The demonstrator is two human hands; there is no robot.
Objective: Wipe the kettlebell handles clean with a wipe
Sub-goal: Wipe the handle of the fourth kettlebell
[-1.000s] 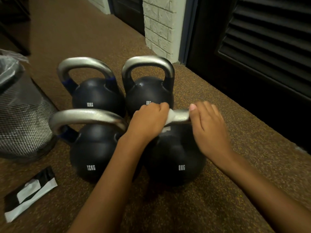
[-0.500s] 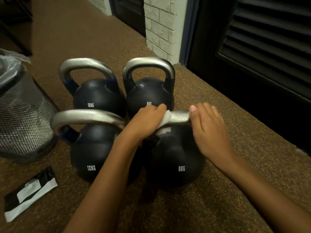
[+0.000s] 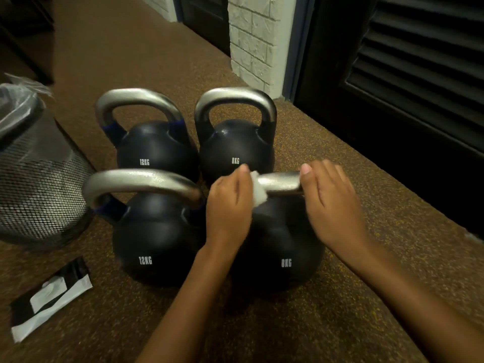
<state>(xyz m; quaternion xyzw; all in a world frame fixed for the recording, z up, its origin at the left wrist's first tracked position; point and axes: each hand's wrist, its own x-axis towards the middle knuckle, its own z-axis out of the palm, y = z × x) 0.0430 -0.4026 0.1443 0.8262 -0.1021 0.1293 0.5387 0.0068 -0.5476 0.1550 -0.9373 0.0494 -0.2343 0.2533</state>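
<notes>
Your left hand [image 3: 229, 203] pinches the wipe [image 3: 258, 193] around the near-right kettlebell's handle [image 3: 279, 182]; your right hand [image 3: 331, 203] grips it, steadying.

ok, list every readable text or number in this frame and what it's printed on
"12KG": back-left kettlebell
"8KG": back-right kettlebell
"12KG": front-left kettlebell
"8KG": front-right kettlebell, whose handle the left hand wipes
Black-and-white packet on the floor: no legible print.
</notes>
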